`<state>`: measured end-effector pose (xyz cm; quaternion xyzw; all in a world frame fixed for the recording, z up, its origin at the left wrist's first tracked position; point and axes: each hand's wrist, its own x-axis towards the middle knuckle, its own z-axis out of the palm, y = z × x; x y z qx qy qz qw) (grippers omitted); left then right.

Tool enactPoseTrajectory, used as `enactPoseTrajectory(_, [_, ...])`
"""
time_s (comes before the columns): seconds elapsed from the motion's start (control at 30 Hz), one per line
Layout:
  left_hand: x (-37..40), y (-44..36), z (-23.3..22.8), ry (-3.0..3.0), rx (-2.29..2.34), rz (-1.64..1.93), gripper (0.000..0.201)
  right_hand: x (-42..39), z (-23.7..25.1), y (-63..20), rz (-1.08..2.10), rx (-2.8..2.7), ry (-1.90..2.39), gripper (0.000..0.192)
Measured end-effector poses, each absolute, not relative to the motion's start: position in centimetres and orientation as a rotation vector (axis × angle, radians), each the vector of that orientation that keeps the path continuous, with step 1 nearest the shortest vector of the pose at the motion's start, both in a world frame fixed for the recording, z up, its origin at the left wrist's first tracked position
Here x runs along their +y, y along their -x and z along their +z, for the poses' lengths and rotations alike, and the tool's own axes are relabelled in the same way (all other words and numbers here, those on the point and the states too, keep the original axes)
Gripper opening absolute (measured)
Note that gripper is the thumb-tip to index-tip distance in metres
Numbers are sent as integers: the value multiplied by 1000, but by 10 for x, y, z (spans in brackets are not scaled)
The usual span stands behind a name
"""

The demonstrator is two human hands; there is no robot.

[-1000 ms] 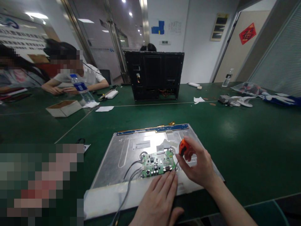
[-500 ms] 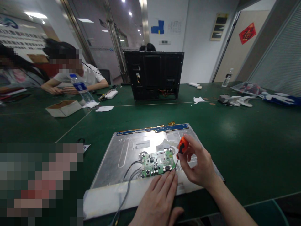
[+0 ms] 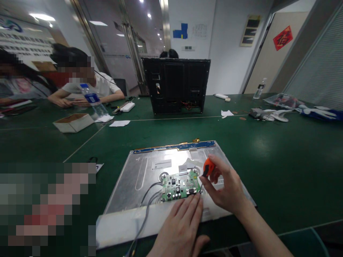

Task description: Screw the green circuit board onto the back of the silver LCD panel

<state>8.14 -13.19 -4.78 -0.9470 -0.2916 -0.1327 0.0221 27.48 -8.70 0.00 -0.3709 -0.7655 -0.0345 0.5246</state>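
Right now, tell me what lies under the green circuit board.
Under the green circuit board is the silvery metal panel, with round metal pieces peeking out at the upper corners. Whatever sits directly beneath the board's middle is covered and cannot be seen.

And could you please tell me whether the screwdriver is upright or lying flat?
Upright, but leaning: the right hand grips the screwdriver by its orange handle, with the shaft slanting down toward the green board.

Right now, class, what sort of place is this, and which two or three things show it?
Probably an office meeting room used for electronics work: a large green table, a glass partition behind it, and an orange-handled screwdriver at the corner of a circuit board.
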Motion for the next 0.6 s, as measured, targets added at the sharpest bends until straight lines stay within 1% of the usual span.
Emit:
enactPoseTrajectory(0.27, [-131, -80, -51, 2941, -907, -397, 61, -90, -1, -276, -33, -1830, 862, 61])
enactPoseTrajectory(0.5, [-131, -80, -49, 2940, -896, -419, 62, -87, -1, -274, -116, -1803, 853, 59])
enactPoseTrajectory(0.6, [-131, -80, -50, 2936, -900, -437, 63, -86, 2, -273, -142, -1816, 846, 56])
